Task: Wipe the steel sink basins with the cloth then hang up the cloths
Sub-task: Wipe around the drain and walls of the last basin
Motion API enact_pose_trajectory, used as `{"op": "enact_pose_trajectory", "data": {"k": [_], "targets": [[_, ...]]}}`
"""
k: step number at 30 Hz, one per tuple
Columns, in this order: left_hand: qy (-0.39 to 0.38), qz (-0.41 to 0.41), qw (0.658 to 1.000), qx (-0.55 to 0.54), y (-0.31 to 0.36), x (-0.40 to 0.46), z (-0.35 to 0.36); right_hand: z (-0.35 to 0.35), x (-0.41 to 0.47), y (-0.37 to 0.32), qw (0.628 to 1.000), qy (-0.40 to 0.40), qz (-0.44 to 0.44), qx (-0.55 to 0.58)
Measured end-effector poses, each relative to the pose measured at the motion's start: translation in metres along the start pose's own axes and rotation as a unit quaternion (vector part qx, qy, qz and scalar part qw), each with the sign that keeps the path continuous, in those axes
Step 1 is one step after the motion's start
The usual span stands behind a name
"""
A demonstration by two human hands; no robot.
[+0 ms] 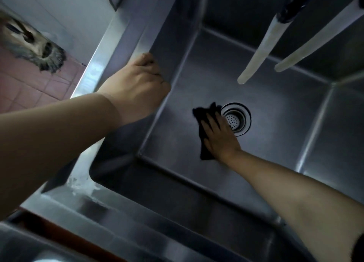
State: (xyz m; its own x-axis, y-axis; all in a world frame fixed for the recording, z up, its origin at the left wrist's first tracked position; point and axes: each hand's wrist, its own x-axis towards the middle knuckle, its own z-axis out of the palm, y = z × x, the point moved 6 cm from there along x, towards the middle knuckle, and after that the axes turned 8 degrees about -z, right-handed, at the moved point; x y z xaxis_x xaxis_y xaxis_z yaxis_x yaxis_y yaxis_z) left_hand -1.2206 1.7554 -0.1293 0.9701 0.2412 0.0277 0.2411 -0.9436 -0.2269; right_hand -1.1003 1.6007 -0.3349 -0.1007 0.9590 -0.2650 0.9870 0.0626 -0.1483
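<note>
The right hand (218, 136) presses the dark cloth (204, 127) flat-fingered on the basin (275, 108) floor beside the drain (237, 119). The left hand (137, 82) grips the sink rim (126, 31), fingers curled.

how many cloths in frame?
1. A dark cloth lies on the basin floor left of the drain strainer, under the right hand. Any others are out of view.

Reddish-pink floor tiles (29, 88) show at the left, below a pale wall (65, 11). A grey shaggy mop head (33, 45) lies where the tiles meet the wall. The light is dim and bluish, with soft glare on the steel surfaces.
</note>
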Motion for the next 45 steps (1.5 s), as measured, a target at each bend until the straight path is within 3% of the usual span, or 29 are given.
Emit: {"op": "enact_pose_trajectory", "data": {"k": [4, 6, 13, 17, 20, 23, 28, 33, 36, 41, 43, 45], "targets": [[-0.012, -0.005, 1.0, -0.01, -0.003, -0.001, 0.005, -0.01, 0.061, -0.02, 0.994, 0.036, 0.084, 0.057], [-0.007, -0.01, 1.0, -0.008, -0.003, -0.001, 0.006, -0.008, 0.08, -0.043, 0.994, 0.026, 0.083, 0.07], [-0.018, -0.009, 1.0, -0.01, -0.002, 0.0, 0.003, 0.014, 0.06, -0.151, 0.996, -0.011, -0.061, 0.058], [-0.017, -0.008, 1.0, 0.008, 0.0, 0.0, 0.003, 0.021, 0.033, -0.141, 0.976, -0.003, -0.214, 0.032], [-0.012, -0.009, 1.0, 0.01, -0.001, -0.002, 0.002, 0.029, -0.003, -0.109, 0.966, -0.046, -0.255, -0.001], [-0.016, -0.005, 0.999, 0.028, 0.001, -0.001, 0.0, 0.025, -0.04, -0.062, 0.976, -0.057, -0.21, -0.014], [-0.031, 0.001, 0.999, 0.032, 0.003, -0.001, 0.0, 0.008, -0.103, 0.018, 0.995, -0.002, 0.052, 0.091], [-0.026, -0.001, 0.999, 0.033, 0.003, 0.002, -0.003, 0.004, -0.136, 0.021, 0.971, -0.04, 0.102, 0.212], [-0.014, -0.005, 1.0, 0.021, 0.003, 0.002, -0.006, -0.002, -0.143, 0.018, 0.933, -0.065, 0.176, 0.308], [0.016, -0.001, 1.0, -0.011, 0.003, 0.001, -0.009, 0.001, -0.186, 0.01, 0.818, -0.165, 0.309, 0.455], [0.021, 0.001, 1.0, -0.011, 0.002, 0.001, -0.01, 0.006, -0.2, -0.015, 0.789, -0.232, 0.282, 0.494], [0.015, 0.003, 1.0, -0.012, 0.002, 0.001, -0.009, 0.009, -0.2, -0.044, 0.789, -0.269, 0.231, 0.501]]}}
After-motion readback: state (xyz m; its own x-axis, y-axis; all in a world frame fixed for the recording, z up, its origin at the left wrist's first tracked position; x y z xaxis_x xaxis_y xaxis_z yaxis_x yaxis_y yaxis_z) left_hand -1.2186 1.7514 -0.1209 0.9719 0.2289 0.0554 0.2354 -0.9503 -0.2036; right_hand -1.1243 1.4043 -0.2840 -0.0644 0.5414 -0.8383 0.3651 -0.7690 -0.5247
